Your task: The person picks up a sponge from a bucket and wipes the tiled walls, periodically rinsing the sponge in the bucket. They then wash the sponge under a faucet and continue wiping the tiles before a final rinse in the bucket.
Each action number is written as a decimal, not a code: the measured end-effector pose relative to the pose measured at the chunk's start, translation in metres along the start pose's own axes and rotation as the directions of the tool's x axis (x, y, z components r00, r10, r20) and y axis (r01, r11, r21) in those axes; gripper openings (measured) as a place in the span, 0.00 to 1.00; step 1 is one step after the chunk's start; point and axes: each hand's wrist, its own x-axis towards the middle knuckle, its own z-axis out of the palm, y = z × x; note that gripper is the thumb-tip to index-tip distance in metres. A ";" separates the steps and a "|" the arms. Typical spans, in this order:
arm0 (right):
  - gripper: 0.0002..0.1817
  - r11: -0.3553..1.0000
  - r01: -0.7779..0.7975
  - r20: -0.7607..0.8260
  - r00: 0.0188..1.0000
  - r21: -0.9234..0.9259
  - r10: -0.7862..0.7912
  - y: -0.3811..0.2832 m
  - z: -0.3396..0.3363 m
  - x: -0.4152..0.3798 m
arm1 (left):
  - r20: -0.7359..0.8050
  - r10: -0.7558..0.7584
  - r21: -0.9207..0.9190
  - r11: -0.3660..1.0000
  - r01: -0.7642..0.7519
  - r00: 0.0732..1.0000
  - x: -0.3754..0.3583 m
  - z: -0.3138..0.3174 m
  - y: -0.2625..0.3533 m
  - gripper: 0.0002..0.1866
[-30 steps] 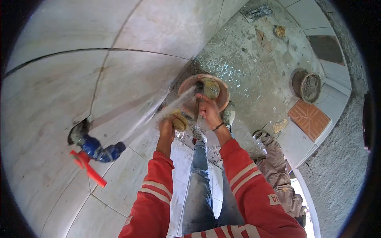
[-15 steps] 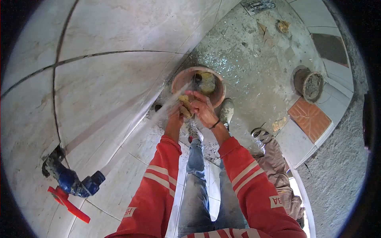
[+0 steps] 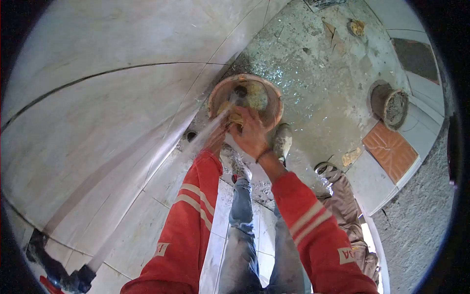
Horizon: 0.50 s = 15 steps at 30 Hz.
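Both my hands are together over the near rim of a round, orange-brown bucket (image 3: pixel 279 105). Between them is a yellow sponge (image 3: pixel 236 118), partly hidden by my fingers and by water. My left hand (image 3: pixel 216 138) grips it from the left, half covered by the water stream (image 3: pixel 200 139). From the right, the fingers of my right hand (image 3: pixel 250 135) are closed on the same sponge. Inside the bucket lie a larger yellowish-grey mass (image 3: pixel 256 95) and a dark round shape (image 3: pixel 240 91), neither clear enough to name.
A blue tap (image 3: pixel 66 277) at lower left sends the water across. Tiled wall (image 3: pixel 122 108) borders the left side. On the wet, dirty floor (image 3: pixel 318 93) at right are a mortar-filled bucket (image 3: pixel 395 110), an orange tile (image 3: pixel 390 152) and brown cloth (image 3: pixel 342 198).
My hands and the sponge have moved slightly up, further over the bucket and into the stream. The view has shifted, so the tap appears lower and further left.
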 end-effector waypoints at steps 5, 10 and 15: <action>0.35 0.999 0.002 0.476 0.879 0.032 -0.018 0.146 0.137 0.058 | 0.024 0.009 0.072 0.997 -0.011 1.000 0.029 -0.007 -0.003 0.24; 0.24 0.485 -0.767 0.653 0.627 0.420 0.425 0.127 0.088 0.075 | 0.066 0.020 0.123 0.992 -0.028 0.998 0.060 -0.014 -0.006 0.25; 0.30 0.972 -0.198 0.710 0.665 -0.131 0.231 0.109 0.087 0.076 | 0.058 0.061 0.159 0.985 -0.070 0.996 0.069 -0.002 -0.005 0.25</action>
